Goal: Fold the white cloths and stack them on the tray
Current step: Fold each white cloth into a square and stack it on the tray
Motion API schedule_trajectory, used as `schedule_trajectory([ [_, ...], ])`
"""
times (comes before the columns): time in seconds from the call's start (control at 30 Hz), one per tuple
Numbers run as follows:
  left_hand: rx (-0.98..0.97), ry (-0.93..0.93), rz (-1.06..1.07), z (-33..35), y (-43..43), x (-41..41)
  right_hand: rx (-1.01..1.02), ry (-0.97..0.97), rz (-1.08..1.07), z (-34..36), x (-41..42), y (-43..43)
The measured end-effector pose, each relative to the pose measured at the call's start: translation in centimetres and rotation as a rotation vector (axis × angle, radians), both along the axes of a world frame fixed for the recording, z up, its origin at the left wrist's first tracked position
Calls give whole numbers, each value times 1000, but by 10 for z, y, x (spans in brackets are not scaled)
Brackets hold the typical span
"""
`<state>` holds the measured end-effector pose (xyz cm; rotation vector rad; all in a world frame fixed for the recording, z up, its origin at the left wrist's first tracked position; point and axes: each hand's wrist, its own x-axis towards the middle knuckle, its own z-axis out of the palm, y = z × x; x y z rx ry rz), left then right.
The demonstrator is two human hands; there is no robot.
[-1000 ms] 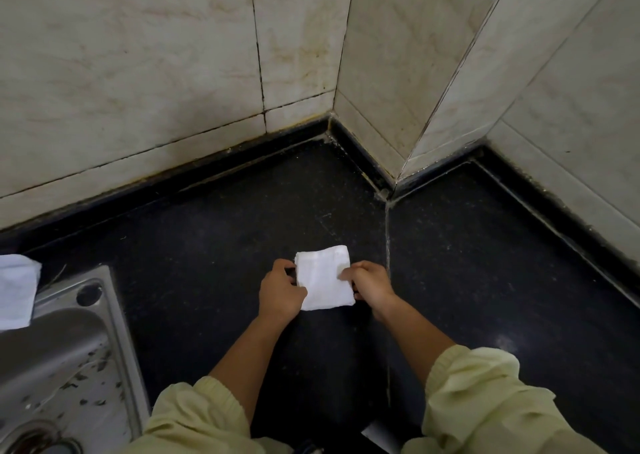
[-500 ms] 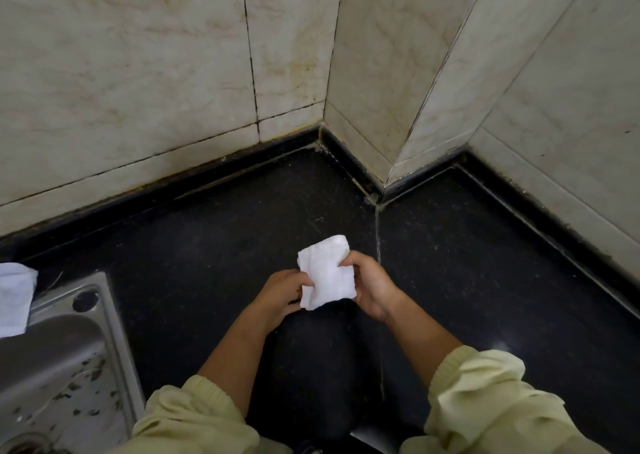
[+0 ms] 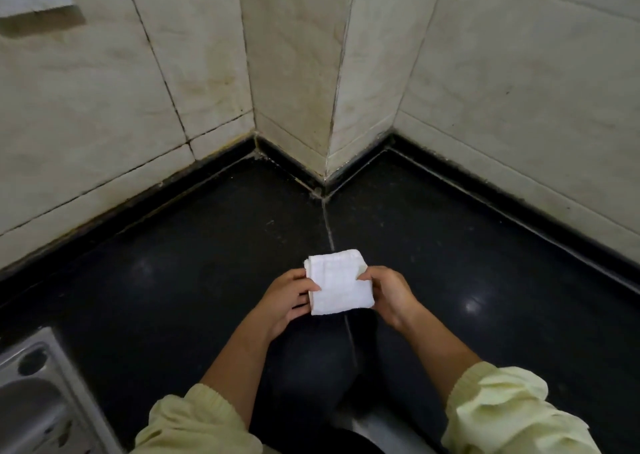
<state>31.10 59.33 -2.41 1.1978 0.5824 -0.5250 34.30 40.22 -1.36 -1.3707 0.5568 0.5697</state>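
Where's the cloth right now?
Head view, centre: the folded cloth is held between the left hand and right hand over the counter, above its seam, right of the sink.

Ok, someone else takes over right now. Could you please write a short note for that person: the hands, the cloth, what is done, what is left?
Left hand: grips the left edge of the folded white cloth, thumb on top.
Right hand: pinches its right edge.
Cloth: a small folded square over the dark counter; I cannot tell if it touches the counter.
Done: this cloth looks folded.
Left: set it on the tray, which is not in view. No other cloth shows. The sink is at the lower left.
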Motion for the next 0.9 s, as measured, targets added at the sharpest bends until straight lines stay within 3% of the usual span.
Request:
schedule_trajectory([
  [0.47, 47, -44, -441, 28, -165, -31, -17, -48, -388, 21, -118, -168],
  [0.9, 17, -111, -746, 44, -416, -201, 7, -126, -674, 28, -347, -398],
])
